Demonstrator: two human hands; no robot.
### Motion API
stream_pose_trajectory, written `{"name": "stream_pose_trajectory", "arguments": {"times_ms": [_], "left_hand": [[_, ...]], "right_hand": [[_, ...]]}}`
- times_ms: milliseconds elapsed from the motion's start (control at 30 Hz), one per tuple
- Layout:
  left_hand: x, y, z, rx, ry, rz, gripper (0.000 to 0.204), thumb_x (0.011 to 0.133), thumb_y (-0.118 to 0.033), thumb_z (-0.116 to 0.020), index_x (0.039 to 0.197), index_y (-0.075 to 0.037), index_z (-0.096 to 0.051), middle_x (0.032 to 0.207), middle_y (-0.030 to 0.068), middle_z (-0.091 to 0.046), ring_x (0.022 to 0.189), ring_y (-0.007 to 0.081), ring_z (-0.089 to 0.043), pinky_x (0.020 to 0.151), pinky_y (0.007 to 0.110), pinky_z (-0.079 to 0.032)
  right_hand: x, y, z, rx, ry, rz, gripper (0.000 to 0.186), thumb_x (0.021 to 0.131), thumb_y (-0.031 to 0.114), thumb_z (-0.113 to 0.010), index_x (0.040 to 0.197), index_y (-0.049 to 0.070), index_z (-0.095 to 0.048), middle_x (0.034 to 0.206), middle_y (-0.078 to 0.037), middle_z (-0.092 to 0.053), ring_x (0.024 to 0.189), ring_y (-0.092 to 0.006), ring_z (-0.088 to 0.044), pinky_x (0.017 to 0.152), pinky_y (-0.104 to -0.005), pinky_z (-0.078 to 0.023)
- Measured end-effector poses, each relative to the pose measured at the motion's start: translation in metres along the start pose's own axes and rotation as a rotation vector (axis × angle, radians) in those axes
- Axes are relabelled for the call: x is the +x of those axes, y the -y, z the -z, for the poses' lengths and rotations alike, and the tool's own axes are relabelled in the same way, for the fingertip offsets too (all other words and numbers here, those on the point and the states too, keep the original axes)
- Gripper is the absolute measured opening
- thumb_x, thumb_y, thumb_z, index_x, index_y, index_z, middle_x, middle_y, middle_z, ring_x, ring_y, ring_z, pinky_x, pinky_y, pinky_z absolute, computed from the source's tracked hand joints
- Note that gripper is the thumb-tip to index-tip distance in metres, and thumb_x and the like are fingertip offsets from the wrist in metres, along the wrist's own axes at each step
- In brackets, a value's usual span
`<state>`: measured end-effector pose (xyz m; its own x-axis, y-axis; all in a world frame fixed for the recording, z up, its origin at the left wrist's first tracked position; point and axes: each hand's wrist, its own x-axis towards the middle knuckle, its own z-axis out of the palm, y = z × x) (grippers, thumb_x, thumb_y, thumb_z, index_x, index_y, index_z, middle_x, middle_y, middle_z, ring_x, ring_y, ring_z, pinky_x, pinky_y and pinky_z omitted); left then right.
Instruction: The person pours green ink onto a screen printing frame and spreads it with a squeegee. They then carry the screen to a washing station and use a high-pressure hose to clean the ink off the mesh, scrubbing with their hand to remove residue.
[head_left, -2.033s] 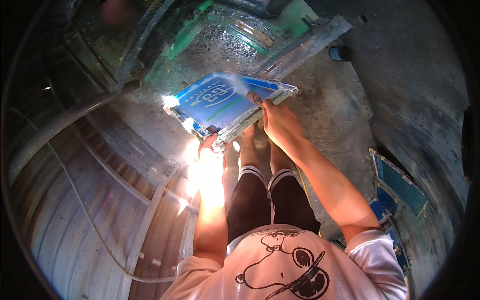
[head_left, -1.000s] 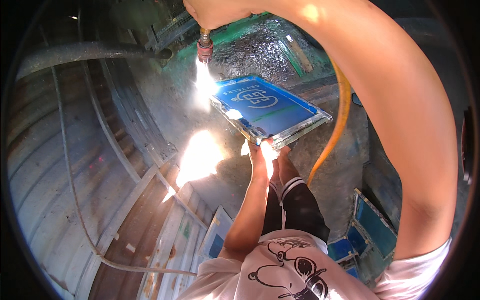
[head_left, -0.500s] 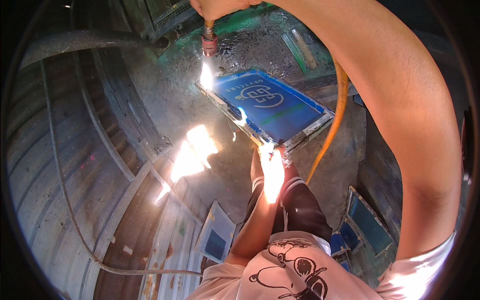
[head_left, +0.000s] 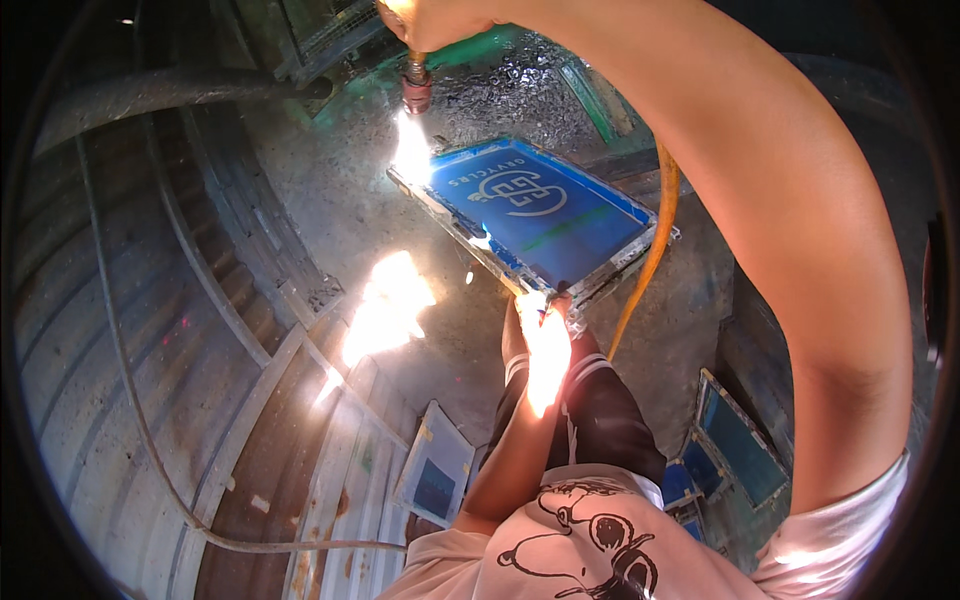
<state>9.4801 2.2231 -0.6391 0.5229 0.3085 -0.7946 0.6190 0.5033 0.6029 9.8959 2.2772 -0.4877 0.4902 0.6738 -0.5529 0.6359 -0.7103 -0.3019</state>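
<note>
Corrugated metal wall (head_left: 110, 400), left side: rust-stained, with a thin cable (head_left: 125, 360) running along it. Concrete floor (head_left: 665, 320): grey and worn, wet-looking at the far end. Pale shirt (head_left: 570, 540): black line drawing on the front, dark shorts (head_left: 615, 420) below. Blue framed screen (head_left: 570, 235): located ahead of the knees, raised off the floor, one corner toward the wearer; it bears a pale emblem and a green streak. A teal panel (head_left: 740, 445) stands low on the right; a pale frame (head_left: 440, 460) stands near the left elbow. Orange hose (head_left: 650, 265): hangs behind the raised right forearm. Right hand (head_left: 430, 22): fingers closed around the neck of a nozzle (head_left: 416, 92), part cut off by the upper edge. Left hand (head_left: 545, 312): clamped on the screen's near corner; glare hides the separate fingers. White jet (head_left: 411, 145): runs from the nozzle to the screen's far left corner.
</note>
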Motion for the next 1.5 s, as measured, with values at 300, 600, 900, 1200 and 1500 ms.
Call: {"name": "stream_pose_trajectory", "arguments": {"times_ms": [300, 600, 900, 1200, 1500], "left_hand": [[0.003, -0.009, 0.006, 0.037, 0.051, 0.011, 0.024, 0.09, -0.003, -0.059, 0.113, -0.004, -0.053, 0.099, 0.0062, -0.058, 0.095, 0.0167, -0.056, 0.091, 0.032, -0.045], [0.001, -0.019, 0.001, -0.331, 0.058, 0.219, 0.027, 0.092, -0.006, -0.059, 0.118, -0.007, -0.054, 0.103, 0.0033, -0.058, 0.099, 0.016, -0.056, 0.096, 0.034, -0.044], [0.009, -0.014, -0.009, -0.117, 0.04, -0.052, 0.042, 0.081, 0.004, -0.065, 0.12, -0.006, -0.054, 0.107, 0.0033, -0.061, 0.095, 0.0168, -0.059, 0.091, 0.033, -0.048], [0.006, -0.013, -0.008, -0.174, -0.047, 0.073, 0.042, 0.079, 0.003, -0.069, 0.118, -0.006, -0.056, 0.102, 0.0031, -0.063, 0.093, 0.0168, -0.062, 0.089, 0.031, -0.049], [0.008, -0.007, -0.006, -0.242, -0.041, 0.044, 0.04, 0.08, 0.001, -0.07, 0.116, -0.005, -0.055, 0.105, 0.0039, -0.064, 0.095, 0.016, -0.062, 0.091, 0.032, -0.048]], "right_hand": [[-0.007, -0.005, -0.012, -0.035, 0.009, -0.082, 0.049, 0.064, 0.028, -0.091, 0.103, 0.002, -0.075, 0.106, -0.017, -0.072, 0.101, -0.0346, -0.069, 0.086, -0.045, -0.055], [-0.017, -0.017, -0.023, 0.03, 0.01, -0.141, 0.048, 0.064, 0.026, -0.091, 0.102, 0.001, -0.075, 0.105, -0.018, -0.072, 0.101, -0.0341, -0.069, 0.086, -0.0445, -0.055], [-0.027, -0.031, -0.037, 0.086, 0.003, -0.2, 0.047, 0.064, 0.024, -0.091, 0.1, 0.0, -0.075, 0.104, -0.019, -0.073, 0.1, -0.0336, -0.07, 0.086, -0.0441, -0.056], [-0.035, -0.04, -0.05, 0.142, 0.002, -0.251, 0.045, 0.065, 0.022, -0.091, 0.099, -0.002, -0.075, 0.103, -0.02, -0.072, 0.101, -0.034, -0.07, 0.084, -0.0446, -0.056], [-0.035, -0.057, -0.073, 0.123, -0.005, -0.271, 0.046, 0.064, 0.025, -0.091, 0.098, -0.002, -0.075, 0.101, -0.021, -0.072, 0.099, -0.0354, -0.07, 0.085, -0.0448, -0.056]]}}
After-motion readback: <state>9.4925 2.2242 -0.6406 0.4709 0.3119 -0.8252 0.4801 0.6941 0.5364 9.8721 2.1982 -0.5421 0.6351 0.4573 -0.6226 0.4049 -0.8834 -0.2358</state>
